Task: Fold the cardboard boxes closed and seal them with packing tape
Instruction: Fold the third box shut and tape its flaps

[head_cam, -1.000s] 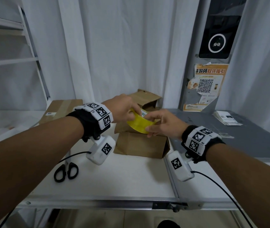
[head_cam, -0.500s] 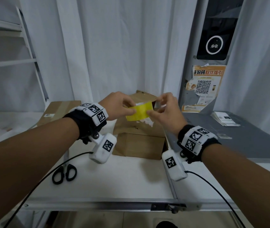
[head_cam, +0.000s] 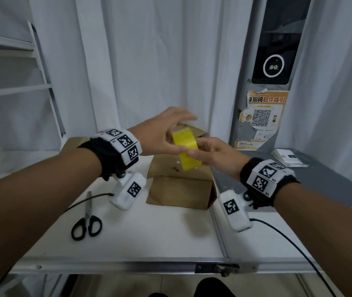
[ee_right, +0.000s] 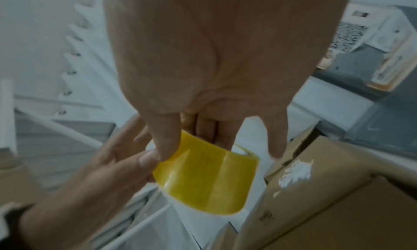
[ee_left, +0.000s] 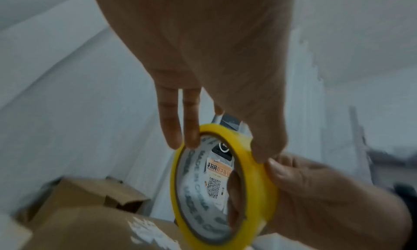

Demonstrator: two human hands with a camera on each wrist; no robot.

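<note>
Scissors (head_cam: 87, 224) lie nearest on the white table (head_cam: 149, 239), off to the left. Past them the right hand (head_cam: 215, 155) grips the yellow tape roll (head_cam: 186, 150), thumb outside, a finger through the core. The left hand (head_cam: 160, 133) just touches it with straight fingers. All that hangs over the cardboard box (head_cam: 181, 189) and hides most of its top. There's a QR poster (head_cam: 260, 116) at the back.

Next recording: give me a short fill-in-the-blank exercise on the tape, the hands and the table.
The roll of tape held above the cardboard box is ____ in colour. A finger of the ____ passes through the roll's core, while the left hand touches its outside. On the white table, left of the box, lies a black pair of ____.
Missing words: yellow; right hand; scissors.
</note>
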